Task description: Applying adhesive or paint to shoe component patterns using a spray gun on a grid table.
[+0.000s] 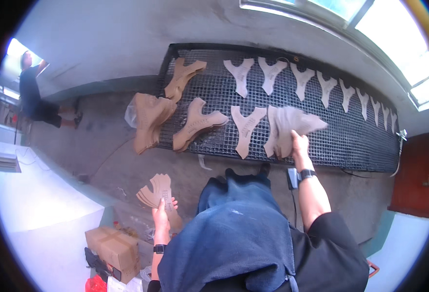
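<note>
My left hand (162, 214) is closed around a fanned stack of tan Y-shaped sheet pieces (162, 185), held low beside my apron. Over the black grid-topped table (321, 151), my right hand (300, 146) grips a greyish-tan Y-shaped piece (290, 124), smeared by motion. Just left of it one tan Y-shaped piece (246, 131) lies flat on the grid. Thicker piles of such pieces (197, 124) rest at the table's left end. Along the far side runs a row of paler single pieces (273, 75), spaced apart.
A cardboard box (114, 248) stands on the floor at lower left, with a red plastic bag (95, 283) by it. Another person (34, 95) stands at far left. A wall and windows (390, 39) border the table's far side. A red cabinet (415, 180) is at right.
</note>
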Motion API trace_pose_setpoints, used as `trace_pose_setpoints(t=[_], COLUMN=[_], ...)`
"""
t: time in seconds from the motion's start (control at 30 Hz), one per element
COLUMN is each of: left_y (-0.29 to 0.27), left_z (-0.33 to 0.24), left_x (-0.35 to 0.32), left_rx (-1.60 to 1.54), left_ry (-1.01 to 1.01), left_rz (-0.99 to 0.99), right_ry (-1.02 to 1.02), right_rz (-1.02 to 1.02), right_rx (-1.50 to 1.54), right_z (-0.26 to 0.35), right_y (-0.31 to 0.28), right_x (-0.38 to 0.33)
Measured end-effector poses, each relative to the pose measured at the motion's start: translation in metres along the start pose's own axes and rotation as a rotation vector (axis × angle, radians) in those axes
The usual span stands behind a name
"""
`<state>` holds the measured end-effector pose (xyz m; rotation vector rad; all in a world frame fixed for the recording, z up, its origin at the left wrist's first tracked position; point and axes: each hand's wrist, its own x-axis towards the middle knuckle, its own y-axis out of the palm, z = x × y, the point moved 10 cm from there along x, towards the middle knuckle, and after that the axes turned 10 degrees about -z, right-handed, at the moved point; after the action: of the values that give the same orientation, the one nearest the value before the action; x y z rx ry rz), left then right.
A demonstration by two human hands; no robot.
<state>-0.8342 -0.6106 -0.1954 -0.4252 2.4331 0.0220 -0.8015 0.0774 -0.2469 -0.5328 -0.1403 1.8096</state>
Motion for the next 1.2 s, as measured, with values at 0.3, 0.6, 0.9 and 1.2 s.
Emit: trace_pose_setpoints(t=[0.3, 0.6, 0.9, 1.2], left_y=[0.063, 0.144, 0.164, 0.168], left_z=[-0.003, 0.032, 0.078, 0.095], left_x=[-0.028, -0.091, -0.165, -0.189], left_rx=[0.018, 0.052, 0.062, 0.088], left_ry=[0.045, -0.036, -0.088, -0.016], left_rz=[0.133, 0.062, -0.097, -0.057], right_ry=[-0.284, -0.342, 0.123, -0.274], right_rz=[0.141, 0.272, 0.418, 0.122], right_rx=[-0.017, -0.192, 0.317, -0.41], right_z=[-0.01, -0.008, 0.007, 0.023], right_y=[-0.081, -0.096, -0.108, -0.216], right_x=[0.104, 0.102, 0.106, 0.185])
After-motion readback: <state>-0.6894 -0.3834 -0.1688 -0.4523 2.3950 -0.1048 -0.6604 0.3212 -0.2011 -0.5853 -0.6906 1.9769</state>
